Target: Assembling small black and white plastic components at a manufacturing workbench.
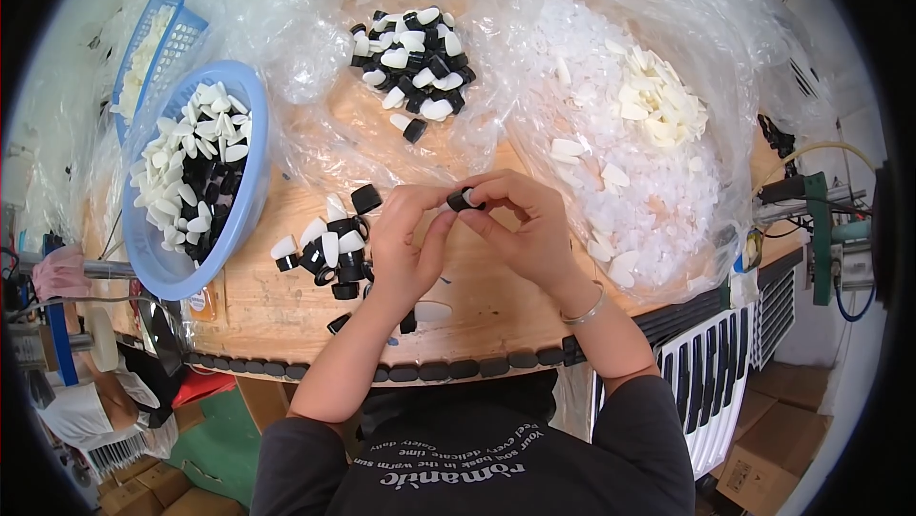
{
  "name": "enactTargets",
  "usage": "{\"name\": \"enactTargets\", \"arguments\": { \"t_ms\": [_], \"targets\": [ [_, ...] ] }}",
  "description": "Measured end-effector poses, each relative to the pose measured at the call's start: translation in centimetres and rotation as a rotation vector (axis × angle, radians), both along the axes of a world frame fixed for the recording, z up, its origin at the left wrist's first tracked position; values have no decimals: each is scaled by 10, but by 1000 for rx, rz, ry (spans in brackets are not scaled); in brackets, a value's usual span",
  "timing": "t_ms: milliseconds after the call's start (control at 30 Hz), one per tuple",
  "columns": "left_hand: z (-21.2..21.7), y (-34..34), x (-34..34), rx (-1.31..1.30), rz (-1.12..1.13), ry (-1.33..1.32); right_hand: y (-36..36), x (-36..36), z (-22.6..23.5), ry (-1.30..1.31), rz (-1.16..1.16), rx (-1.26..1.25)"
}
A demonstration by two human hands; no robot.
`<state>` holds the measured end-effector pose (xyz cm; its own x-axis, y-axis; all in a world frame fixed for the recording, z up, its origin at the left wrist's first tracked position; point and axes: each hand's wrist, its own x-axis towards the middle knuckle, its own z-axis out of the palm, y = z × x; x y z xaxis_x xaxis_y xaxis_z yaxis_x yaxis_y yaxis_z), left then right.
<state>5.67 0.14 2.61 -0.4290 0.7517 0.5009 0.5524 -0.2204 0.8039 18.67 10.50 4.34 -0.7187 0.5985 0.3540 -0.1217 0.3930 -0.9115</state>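
Note:
Above the middle of the wooden table, a small black cap is pinched between the fingertips of both my hands. A bit of white shows at the cap, partly hidden by fingers. My left hand is closed on its left side, and my right hand is closed on its right. Beside my left hand lies a loose group of black caps, several with white tongue-shaped pieces in or against them. A single white piece rests near my left forearm.
A blue oval basin of white pieces and black caps stands left; a blue basket is behind it. A pile of capped pieces lies at the back. Clear plastic sheeting with translucent and cream pieces covers the right. Another person is at lower left.

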Motion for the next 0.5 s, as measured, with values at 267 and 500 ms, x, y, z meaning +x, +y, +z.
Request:
{"name": "enactTargets", "arguments": {
  "t_ms": [267,500],
  "targets": [
    [-13,-2,0,39,-70,-422,-11,-3,-1,102,27,-203],
    [-2,2,2,72,-34,-212,-4,-3,5,53,-54,345]
  ]
}}
